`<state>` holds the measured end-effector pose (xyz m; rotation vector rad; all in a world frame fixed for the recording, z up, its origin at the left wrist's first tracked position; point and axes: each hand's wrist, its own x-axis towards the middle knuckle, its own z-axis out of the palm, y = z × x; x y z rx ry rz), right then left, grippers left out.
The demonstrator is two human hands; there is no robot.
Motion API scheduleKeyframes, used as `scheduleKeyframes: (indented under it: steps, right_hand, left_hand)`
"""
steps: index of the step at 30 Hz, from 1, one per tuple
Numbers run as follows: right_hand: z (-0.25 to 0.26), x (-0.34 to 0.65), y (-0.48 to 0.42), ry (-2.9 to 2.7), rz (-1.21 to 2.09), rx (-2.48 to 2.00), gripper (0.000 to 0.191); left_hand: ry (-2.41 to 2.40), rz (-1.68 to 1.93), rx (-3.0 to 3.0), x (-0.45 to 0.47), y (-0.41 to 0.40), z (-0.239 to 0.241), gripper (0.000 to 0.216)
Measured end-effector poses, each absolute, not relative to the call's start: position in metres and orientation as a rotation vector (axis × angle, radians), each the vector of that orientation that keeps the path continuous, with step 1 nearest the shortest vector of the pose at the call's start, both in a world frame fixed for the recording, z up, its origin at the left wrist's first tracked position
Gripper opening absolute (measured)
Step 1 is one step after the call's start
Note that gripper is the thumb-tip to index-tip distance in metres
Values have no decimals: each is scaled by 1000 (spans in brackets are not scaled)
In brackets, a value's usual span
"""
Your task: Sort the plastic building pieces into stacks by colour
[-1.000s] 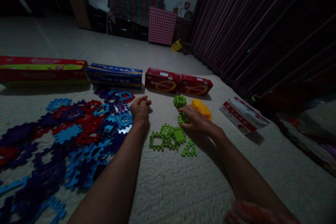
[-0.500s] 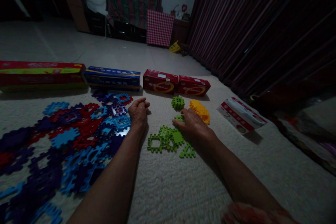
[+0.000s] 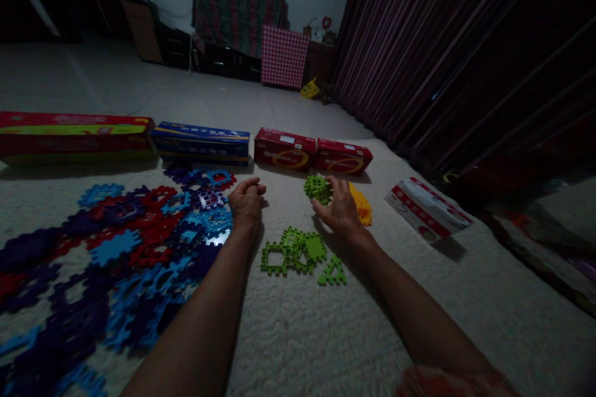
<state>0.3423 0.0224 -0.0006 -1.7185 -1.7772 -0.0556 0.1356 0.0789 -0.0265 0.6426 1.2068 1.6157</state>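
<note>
My right hand (image 3: 342, 208) has its thumb and fingers around a small stack of green toothed building pieces (image 3: 316, 187), which sits on the pale quilted cover. Just behind that hand lies a yellow pile of similar pieces (image 3: 362, 203), partly hidden by it. Closer to me are several loose green pieces (image 3: 294, 251) and a green triangular piece (image 3: 334, 271). My left hand (image 3: 246, 200) rests on the cover with its fingers curled in; nothing shows in them. It lies beside a wide heap of blue, red and purple pieces (image 3: 116, 247).
A row of boxes lines the far edge: a long red and yellow-green box (image 3: 77, 139), a blue box (image 3: 202, 144) and two red boxes (image 3: 285, 150). A white and red box (image 3: 427, 209) stands at the right. Dark curtains (image 3: 433, 56) hang beyond.
My right hand has moved forward to the green stack, and the green under its fingers is now together with that stack. The left hand has stayed in place. The view has tilted slightly.
</note>
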Motion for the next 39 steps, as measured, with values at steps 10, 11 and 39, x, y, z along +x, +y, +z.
scheduleKeyframes:
  steps: [10, 11, 39]
  right_hand:
    - [-21, 338, 31, -1704, -202, -1684, 53]
    - [-22, 339, 32, -1717, -216, -1686, 53]
    - [42, 338, -28, -2592, 697, -1478, 56]
  left_hand:
    - [1184, 1621, 666, 136, 78, -29, 36]
    - [1184, 1625, 664, 136, 78, -29, 35]
    - [1233, 1609, 697, 137, 74, -22, 33]
